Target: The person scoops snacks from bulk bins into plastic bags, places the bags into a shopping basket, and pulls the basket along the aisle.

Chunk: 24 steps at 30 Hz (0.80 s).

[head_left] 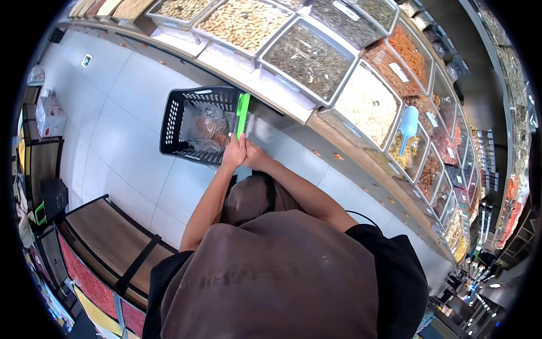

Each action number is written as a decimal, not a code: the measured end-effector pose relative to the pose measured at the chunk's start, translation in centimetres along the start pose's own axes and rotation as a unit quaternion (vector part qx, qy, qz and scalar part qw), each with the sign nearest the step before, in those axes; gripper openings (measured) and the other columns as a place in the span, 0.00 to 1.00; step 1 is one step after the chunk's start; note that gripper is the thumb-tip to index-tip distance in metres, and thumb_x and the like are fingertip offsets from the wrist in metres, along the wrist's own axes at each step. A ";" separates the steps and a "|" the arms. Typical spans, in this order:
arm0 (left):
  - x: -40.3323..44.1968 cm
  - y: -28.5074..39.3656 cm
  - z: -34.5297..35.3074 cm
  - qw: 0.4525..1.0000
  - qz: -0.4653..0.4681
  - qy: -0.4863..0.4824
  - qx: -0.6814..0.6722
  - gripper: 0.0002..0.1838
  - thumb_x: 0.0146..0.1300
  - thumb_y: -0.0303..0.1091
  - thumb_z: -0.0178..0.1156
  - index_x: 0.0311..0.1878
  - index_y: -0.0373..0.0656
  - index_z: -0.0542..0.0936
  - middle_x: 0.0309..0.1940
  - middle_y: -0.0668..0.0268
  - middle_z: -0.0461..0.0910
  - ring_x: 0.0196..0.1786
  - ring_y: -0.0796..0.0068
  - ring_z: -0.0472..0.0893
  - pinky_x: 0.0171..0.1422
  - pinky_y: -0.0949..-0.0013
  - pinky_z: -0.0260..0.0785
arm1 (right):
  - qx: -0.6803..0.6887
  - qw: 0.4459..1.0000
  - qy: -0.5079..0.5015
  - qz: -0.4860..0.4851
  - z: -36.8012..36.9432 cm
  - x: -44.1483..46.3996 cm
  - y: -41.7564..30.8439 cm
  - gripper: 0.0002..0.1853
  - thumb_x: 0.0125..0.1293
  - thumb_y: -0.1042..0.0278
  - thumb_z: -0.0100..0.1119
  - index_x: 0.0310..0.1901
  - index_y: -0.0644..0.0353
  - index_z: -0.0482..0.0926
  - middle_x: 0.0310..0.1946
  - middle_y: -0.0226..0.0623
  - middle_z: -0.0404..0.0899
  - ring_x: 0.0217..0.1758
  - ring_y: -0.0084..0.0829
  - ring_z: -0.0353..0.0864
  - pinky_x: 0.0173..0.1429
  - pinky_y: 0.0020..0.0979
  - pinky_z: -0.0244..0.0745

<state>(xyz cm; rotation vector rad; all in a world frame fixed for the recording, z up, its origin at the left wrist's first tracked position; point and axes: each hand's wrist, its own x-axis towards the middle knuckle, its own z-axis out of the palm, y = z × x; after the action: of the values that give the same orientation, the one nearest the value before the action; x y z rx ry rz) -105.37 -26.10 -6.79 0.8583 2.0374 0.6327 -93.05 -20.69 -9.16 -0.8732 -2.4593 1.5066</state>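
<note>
A black shopping basket [169, 121] with perforated sides hangs or stands in front of me, tilted in view. Its bright green handle [243, 113] lies along the right side. My left hand [234, 152] is closed at the near end of this handle. Right beside it, my right hand [257, 155] is closed too, touching the left hand; its fingertips are partly hidden. Inside the basket are clear plastic bags [210, 125] with reddish-brown contents that I cannot name.
Along the right runs a counter with clear bins of peanuts [243, 24], small dried fish [307, 56], pale flakes [368, 103] and orange dried pieces [407, 52]. A light-blue scoop [409, 127] rests over one bin. At lower left stands a brown-topped bench or rack [110, 237].
</note>
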 end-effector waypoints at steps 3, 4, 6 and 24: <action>0.0 0.0 1.6 1.000 -0.001 0.007 -0.004 0.40 0.77 0.60 0.38 0.68 0.26 0.62 0.50 0.26 0.76 0.57 0.27 0.75 0.62 0.39 0.66 | -0.059 0.998 -0.006 -0.038 -1.3 -0.5 1.6 0.39 0.58 0.56 0.67 0.65 0.72 0.64 0.57 0.59 0.73 0.63 0.56 0.73 0.63 0.48 0.74; 0.3 -0.4 2.6 1.000 -0.003 0.005 -0.005 0.40 0.77 0.60 0.38 0.68 0.26 0.62 0.50 0.26 0.76 0.57 0.27 0.75 0.62 0.39 0.66 | -0.058 0.998 -0.007 -0.036 -1.9 -0.9 1.6 0.39 0.58 0.56 0.67 0.65 0.72 0.64 0.57 0.59 0.73 0.63 0.56 0.73 0.63 0.48 0.74; 0.8 -0.7 3.6 0.999 0.016 0.032 -0.028 0.32 0.77 0.62 0.38 0.55 0.36 0.68 0.47 0.28 0.77 0.57 0.25 0.73 0.58 0.38 0.66 | -0.065 0.997 -0.042 0.014 -2.7 -1.0 1.5 0.39 0.58 0.56 0.67 0.66 0.69 0.64 0.58 0.57 0.75 0.63 0.55 0.74 0.62 0.48 0.75; 1.0 5.2 7.0 0.996 -0.026 0.031 -0.083 0.32 0.76 0.56 0.42 0.60 0.31 0.67 0.46 0.29 0.79 0.52 0.27 0.78 0.60 0.37 0.68 | -0.034 0.995 0.043 0.087 -5.9 -1.7 2.0 0.16 0.64 0.65 0.62 0.51 0.61 0.79 0.42 0.56 0.84 0.51 0.58 0.82 0.52 0.50 0.77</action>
<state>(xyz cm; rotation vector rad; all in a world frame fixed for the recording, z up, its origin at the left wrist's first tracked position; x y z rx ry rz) -98.18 -21.12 -7.49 0.6937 2.0234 0.7966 -88.52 -16.42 -7.61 -1.1675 -2.4416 1.4092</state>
